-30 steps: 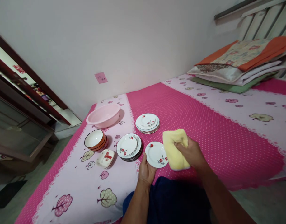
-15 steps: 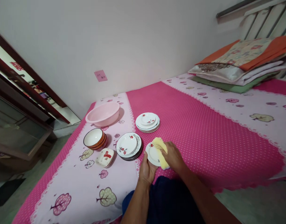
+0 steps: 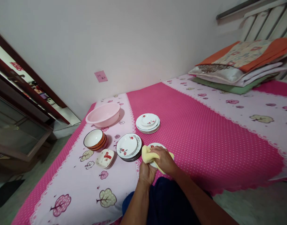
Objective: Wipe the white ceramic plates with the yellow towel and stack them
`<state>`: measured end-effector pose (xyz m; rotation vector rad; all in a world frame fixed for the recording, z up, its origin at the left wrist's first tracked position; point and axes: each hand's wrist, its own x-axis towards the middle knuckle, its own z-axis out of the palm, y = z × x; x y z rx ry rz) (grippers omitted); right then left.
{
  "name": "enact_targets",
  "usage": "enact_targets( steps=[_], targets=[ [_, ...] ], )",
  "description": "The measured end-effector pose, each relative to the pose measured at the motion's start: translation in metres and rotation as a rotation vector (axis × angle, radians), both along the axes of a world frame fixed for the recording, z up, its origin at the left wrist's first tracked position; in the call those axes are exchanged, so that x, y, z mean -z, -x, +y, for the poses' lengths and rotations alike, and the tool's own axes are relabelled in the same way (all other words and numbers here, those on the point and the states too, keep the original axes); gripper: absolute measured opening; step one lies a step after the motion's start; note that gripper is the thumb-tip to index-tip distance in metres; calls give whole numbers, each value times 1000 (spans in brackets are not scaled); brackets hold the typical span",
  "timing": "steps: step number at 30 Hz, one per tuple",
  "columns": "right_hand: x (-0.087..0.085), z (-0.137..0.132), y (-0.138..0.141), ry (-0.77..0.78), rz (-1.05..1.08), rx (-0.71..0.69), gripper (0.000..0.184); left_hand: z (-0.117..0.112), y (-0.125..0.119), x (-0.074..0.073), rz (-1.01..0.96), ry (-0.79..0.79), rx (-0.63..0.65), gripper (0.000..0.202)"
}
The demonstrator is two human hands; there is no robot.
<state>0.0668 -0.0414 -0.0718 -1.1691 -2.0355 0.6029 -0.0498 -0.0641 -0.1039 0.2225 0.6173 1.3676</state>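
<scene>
A small white plate (image 3: 158, 145) is held above the bed's edge by my left hand (image 3: 146, 173), which grips its near left rim. My right hand (image 3: 164, 160) is closed on a yellow cloth (image 3: 146, 155) and presses it over the plate, covering most of its face. Just left of the plate is a stack of dark-rimmed plates (image 3: 126, 146) with red flower prints. Farther back stands a second stack of white plates (image 3: 148, 121), also flowered.
On the bedspread (image 3: 204, 134) to the left are stacked brown bowls (image 3: 94, 139), square dishes (image 3: 106, 158) with a red mark, and a pink basin (image 3: 103, 115). Folded bedding (image 3: 239, 68) is piled at the far right. A wall (image 3: 143, 47) rises behind the bed.
My right hand has moved the yellow cloth leftward across the plate, from its right side to its left rim. My left hand keeps its hold; the stacks have not moved.
</scene>
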Motion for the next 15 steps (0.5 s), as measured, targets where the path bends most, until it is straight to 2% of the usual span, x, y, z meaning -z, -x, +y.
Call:
enact_targets(
  steps=[3,8,11,15],
  targets=[
    [-7,-7,-11,2,-41,-86,27,-1,2,4,27,26,29,11],
    [-15,-20,-34,39,-165,-113,25,0,-1,3,7,57,76,43],
    [-15,-22,-49,61,-239,-35,25,0,-4,-2,-10,55,50,47],
    [-16,-14,-68,70,-292,168,22,0,-3,-7,-23,62,30,49]
  ],
)
